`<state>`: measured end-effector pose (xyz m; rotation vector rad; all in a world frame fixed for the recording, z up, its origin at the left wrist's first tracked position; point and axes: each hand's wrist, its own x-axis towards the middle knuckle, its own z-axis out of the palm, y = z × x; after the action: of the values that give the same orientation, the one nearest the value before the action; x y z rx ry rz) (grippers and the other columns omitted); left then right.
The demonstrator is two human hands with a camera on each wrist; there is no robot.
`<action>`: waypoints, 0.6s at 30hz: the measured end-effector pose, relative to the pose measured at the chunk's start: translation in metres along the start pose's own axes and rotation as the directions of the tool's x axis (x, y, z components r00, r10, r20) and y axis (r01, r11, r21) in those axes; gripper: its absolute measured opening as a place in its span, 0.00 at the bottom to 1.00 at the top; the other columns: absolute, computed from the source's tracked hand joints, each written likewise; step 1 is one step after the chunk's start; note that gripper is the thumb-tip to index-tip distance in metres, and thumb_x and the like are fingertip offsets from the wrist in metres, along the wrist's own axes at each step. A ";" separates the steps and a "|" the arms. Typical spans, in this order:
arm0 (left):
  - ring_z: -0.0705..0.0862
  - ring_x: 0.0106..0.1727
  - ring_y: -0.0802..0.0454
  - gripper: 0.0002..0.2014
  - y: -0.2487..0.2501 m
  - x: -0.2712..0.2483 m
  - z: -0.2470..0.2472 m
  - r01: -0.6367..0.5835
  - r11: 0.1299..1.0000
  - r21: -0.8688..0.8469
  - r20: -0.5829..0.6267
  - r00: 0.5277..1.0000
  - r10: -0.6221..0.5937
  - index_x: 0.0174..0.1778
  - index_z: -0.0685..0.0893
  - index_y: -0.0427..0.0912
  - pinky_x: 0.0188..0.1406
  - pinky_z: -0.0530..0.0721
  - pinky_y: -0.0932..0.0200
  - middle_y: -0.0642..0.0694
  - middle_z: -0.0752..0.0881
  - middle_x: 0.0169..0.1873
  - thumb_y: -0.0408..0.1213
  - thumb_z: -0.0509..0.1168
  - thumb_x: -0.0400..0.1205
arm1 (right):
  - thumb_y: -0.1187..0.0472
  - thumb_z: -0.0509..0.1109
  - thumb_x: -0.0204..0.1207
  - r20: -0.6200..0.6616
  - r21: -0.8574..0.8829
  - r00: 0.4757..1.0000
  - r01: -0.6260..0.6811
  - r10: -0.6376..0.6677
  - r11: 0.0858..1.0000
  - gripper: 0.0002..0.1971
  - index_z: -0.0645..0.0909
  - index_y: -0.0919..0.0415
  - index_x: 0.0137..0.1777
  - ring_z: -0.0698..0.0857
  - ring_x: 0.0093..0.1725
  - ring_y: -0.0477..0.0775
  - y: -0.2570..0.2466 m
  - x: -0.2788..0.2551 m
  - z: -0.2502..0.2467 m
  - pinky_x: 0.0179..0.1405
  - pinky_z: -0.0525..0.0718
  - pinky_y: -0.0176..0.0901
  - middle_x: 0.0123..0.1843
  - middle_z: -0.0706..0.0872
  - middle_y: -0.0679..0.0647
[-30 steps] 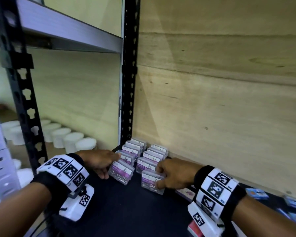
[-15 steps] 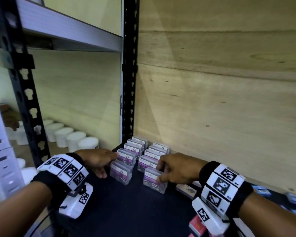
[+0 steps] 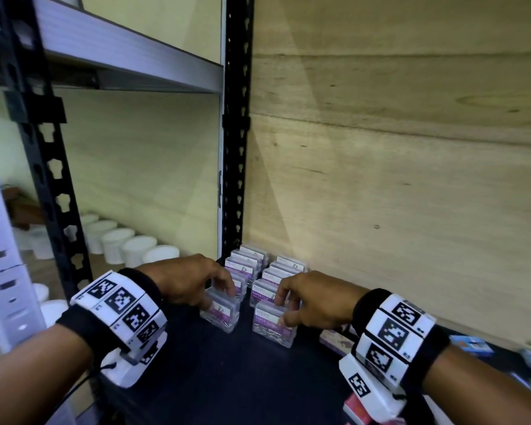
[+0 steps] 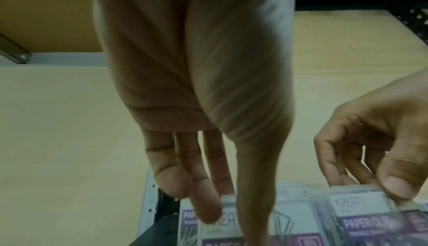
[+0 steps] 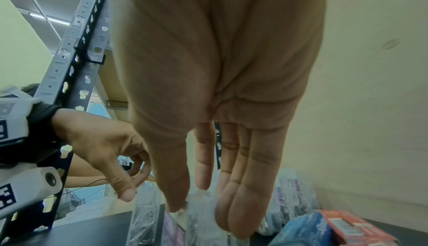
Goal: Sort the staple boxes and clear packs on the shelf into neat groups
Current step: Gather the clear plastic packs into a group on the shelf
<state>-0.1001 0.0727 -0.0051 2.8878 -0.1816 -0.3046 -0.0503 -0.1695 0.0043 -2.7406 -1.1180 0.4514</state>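
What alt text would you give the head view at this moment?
Two hands reach to the back corner of a dark shelf: the left hand holds the front clear pack of one row, the right hand the front clear pack of the neighbouring row. Plywood panels stand behind.

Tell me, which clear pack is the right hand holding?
The front pack of the right-hand row. The right hand pinches its top; the left hand holds the front pack of the other row.
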 end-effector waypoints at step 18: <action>0.76 0.34 0.76 0.20 0.031 -0.004 -0.024 -0.018 0.986 0.168 -0.118 0.992 0.038 0.63 0.80 0.62 0.30 0.71 0.79 0.64 0.81 0.54 0.49 0.75 0.76 | 0.45 0.71 0.79 -0.088 0.036 0.995 0.040 -0.036 0.999 0.19 0.79 0.49 0.67 0.82 0.53 0.48 0.010 -0.013 -0.003 0.53 0.80 0.41 0.57 0.84 0.45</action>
<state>-0.1016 0.0480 0.0259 3.0546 -0.2373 -0.1138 -0.0513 -0.1861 0.0078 -2.6734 -1.1262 0.3410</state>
